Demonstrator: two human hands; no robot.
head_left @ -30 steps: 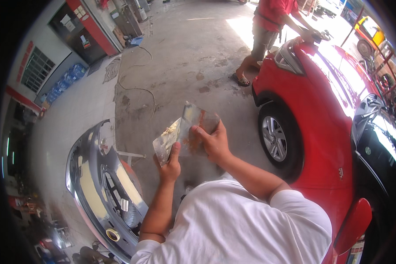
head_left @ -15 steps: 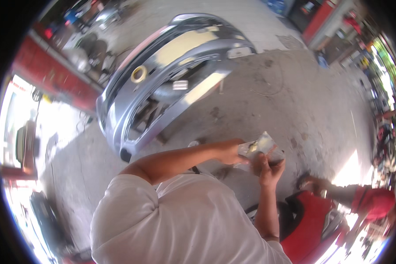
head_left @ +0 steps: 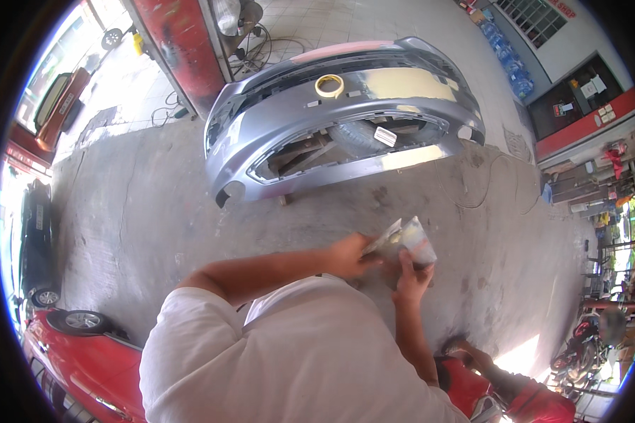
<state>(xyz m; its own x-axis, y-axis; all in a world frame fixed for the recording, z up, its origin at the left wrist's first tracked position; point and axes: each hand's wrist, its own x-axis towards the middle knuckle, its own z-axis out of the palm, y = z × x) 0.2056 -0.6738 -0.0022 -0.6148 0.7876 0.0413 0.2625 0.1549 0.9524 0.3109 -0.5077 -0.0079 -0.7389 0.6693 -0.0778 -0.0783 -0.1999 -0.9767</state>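
My left hand (head_left: 351, 254) is closed around a thin, flat putty spreader (head_left: 384, 238) with a smear of pale yellow filler near its edge. My right hand (head_left: 410, 283) grips a flat greyish plate (head_left: 418, 243), thumb over its face, also marked with pale filler. The two tools meet or nearly meet in front of my chest; whether they touch I cannot tell. Beyond the hands stands a grey car bumper (head_left: 317, 134) with yellow filler patches (head_left: 409, 83). A yellow tape roll (head_left: 329, 87) rests on its top, and a small white block (head_left: 384, 136) lies in its lower opening.
A red post (head_left: 178, 53) rises behind the bumper's left end. A red car (head_left: 85, 359) is at lower left, with a dark car (head_left: 38, 233) beyond. Close on my right, a person in red (head_left: 536, 402) is at work. Blue bottles (head_left: 504, 56) line the back wall.
The view has turned, so the bumper now sits further right and more level. My left hand has drawn the spreader slightly left, and the plate in my right hand is more upright.
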